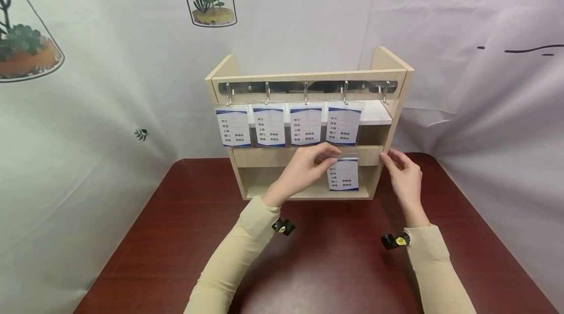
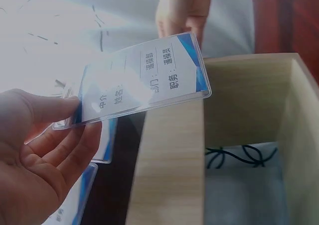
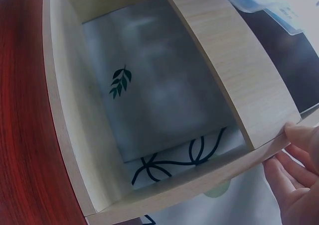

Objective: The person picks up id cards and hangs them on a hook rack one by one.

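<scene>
My left hand (image 1: 306,169) pinches a badge (image 1: 343,175) in a clear plastic sleeve by its top edge, thumb on its face and fingers behind. In the left wrist view the badge (image 2: 142,75) is tilted, its blue-and-white face showing printed text. In the head view it hangs before the lower opening of a small wooden shelf (image 1: 308,156). My right hand (image 1: 404,177) grips the shelf's right side panel (image 3: 199,192), thumb on the front edge and fingers on the outer side. Several similar badges (image 1: 306,125) hang in a row from hooks above.
A metal strip (image 1: 321,86) with several hooks runs along the shelf's upper front; its rightmost hook (image 1: 386,91) bears no badge. The shelf stands on a dark red table (image 1: 317,255). A white cloth (image 1: 132,84) printed with plants hangs behind and at both sides.
</scene>
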Action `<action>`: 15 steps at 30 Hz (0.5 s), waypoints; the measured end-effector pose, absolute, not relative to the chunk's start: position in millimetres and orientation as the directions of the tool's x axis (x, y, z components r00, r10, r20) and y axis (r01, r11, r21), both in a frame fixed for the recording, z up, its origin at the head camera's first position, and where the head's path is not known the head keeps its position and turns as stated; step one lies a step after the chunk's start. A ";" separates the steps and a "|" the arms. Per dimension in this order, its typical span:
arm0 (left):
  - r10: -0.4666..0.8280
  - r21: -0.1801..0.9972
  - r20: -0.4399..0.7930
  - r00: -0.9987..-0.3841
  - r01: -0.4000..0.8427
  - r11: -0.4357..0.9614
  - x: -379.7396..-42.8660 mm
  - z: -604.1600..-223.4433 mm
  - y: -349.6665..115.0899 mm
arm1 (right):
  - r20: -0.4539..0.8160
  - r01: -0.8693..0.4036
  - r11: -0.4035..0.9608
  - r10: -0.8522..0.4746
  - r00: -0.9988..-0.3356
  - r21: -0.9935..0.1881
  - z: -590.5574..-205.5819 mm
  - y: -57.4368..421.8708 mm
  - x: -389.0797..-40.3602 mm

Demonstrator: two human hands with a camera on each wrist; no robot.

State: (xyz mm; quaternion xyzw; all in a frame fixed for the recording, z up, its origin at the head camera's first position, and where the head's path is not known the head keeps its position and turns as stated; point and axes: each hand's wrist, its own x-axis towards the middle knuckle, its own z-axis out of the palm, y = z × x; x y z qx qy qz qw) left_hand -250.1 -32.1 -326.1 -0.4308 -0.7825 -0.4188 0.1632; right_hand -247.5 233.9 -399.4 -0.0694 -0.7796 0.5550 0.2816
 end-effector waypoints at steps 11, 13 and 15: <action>0.525 0.477 0.661 -0.536 0.840 0.257 -254.2 -292.8 -18.7 | 0.359 -0.191 0.392 0.418 -0.835 -0.900 -399.4 235.1 -247.0; 0.518 0.463 0.678 -0.522 0.850 0.250 -255.7 -285.7 -16.7 | 0.357 -0.192 0.388 0.418 -0.835 -0.902 -399.1 234.6 -247.1; 0.512 0.454 0.690 -0.510 0.857 0.242 -257.5 -280.1 -14.4 | 0.355 -0.190 0.388 0.415 -0.837 -0.902 -399.1 234.5 -247.2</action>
